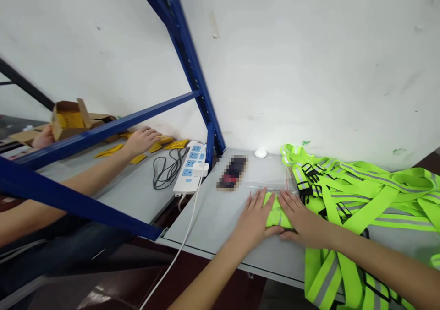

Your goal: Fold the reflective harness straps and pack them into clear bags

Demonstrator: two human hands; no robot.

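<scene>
A folded neon-green reflective strap vest (274,217) lies as a compact bundle on the grey table. My left hand (253,216) presses against its left side, fingers stretched forward and thumb along the near edge. From the right, my right hand (302,220) lies over the bundle's side, its thumb close to the left one. Both hands clasp the bundle between them. Just beyond the fingertips lies a clear plastic bag (268,178); whether the bundle touches it I cannot tell.
Loose reflective strap vests (364,182) with black buckles heap up on the right and hang over the edge. A blurred-out phone (233,172), a white dome (260,153) and a power strip (190,168) sit further back. Left of the blue rack frame (192,62), a co-worker's hand (142,140) rests near yellow packets.
</scene>
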